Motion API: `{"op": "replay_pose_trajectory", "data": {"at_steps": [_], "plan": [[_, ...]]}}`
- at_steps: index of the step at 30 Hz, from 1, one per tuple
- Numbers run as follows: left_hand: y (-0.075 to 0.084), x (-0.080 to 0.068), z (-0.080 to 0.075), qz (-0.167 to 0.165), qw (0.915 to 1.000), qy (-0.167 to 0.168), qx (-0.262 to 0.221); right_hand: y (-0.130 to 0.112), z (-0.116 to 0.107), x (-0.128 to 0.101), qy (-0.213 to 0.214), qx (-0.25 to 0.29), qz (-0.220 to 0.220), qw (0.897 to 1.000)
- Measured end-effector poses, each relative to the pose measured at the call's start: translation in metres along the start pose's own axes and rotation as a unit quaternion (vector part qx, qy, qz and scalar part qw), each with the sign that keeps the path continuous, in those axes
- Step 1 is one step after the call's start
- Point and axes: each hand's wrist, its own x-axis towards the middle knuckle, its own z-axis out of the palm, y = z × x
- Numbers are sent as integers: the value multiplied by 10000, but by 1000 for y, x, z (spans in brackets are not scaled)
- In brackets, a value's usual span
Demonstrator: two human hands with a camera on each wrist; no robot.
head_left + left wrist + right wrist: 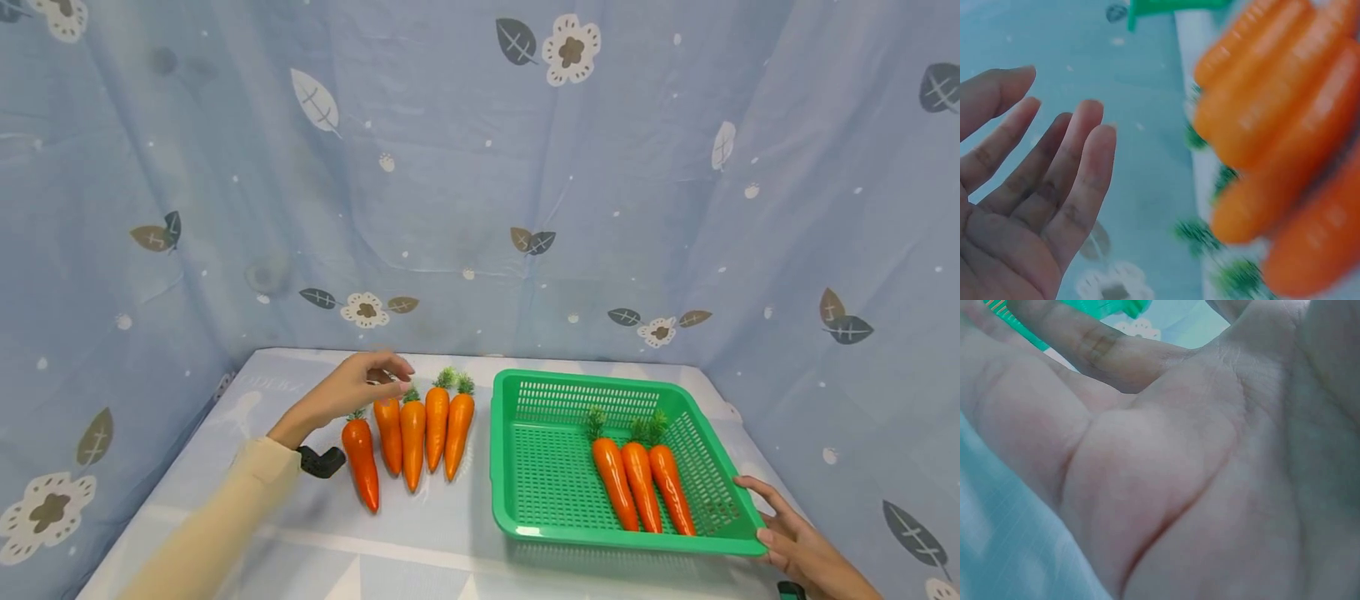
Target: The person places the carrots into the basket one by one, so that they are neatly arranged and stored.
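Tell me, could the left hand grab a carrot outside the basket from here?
Quite likely, yes: the left hand hangs empty, close by the loose carrots. Nothing seems to stand between them, and the green basket sits off to one side.

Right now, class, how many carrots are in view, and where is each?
8: five carrots side by side on the table, left of the green basket; three carrots side by side inside it. None seems wholly hidden.
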Motion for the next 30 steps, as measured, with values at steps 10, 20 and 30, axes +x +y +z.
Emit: {"op": "replay_pose_trajectory", "data": {"at_steps": [10, 20, 30], "plan": [[-48, -40, -22, -661, 9969, 413, 121, -2, 4, -2, 150, -136, 72, 9998], [-70, -56, -22, -1166, 9918, 498, 144, -2, 2, -3, -145, 65, -85, 9998], [-81, -59, -7, -1578, 9867, 357, 137, 2, 1, -1, -13, -110, -82, 9999]]}}
